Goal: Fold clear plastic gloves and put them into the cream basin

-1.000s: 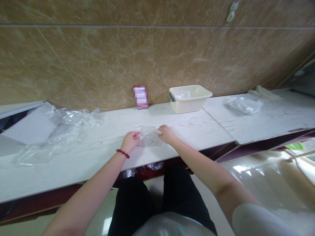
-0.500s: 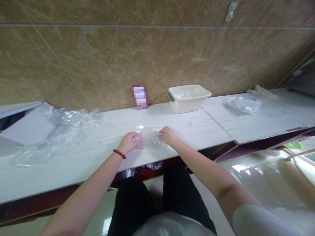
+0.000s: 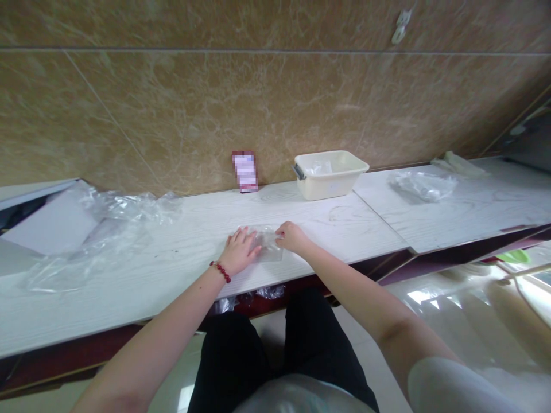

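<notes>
A small clear plastic bag (image 3: 269,248) lies on the white wood-grain counter (image 3: 172,269) in front of me. My left hand (image 3: 239,250), with a red bead bracelet at the wrist, rests flat over the bag's left part, fingers spread. At the bag's upper right edge, my right hand (image 3: 293,236) has its thumb and finger pinched together on the plastic. The left part of the bag is hidden under my left hand.
A cream plastic bin (image 3: 331,175) holding clear plastic stands by the wall, beside a blurred card (image 3: 245,172). Crumpled plastic sheeting (image 3: 124,212) and a white box (image 3: 51,221) lie left. A bundle of clear plastic (image 3: 426,184) lies right.
My left hand has let go of the bag's left edge, moved right and spread flat on top of it. The right hand stays at its edge.
</notes>
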A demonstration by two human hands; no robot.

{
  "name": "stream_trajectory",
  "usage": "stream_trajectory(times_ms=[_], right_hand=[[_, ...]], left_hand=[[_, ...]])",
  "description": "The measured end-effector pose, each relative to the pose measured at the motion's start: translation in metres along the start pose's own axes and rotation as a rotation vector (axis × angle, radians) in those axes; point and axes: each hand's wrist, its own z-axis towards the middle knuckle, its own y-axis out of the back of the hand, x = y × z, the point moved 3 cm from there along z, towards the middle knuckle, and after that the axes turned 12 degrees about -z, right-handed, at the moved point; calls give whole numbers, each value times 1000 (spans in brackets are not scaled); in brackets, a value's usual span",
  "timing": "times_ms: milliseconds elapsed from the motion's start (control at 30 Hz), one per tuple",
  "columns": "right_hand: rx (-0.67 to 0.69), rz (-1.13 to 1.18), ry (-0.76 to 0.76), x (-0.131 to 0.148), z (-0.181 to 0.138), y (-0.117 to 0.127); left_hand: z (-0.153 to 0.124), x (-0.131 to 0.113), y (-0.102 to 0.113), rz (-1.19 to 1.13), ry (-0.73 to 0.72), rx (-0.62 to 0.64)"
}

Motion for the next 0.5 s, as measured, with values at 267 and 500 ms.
stream_trajectory(times_ms=[267, 500], right_hand=[[-71, 188, -27, 0, 2, 2], [-55, 214, -83, -2, 7, -3]], left_hand=[[-2, 11, -2, -155, 43, -223], [-1, 22, -2, -190, 39, -297]])
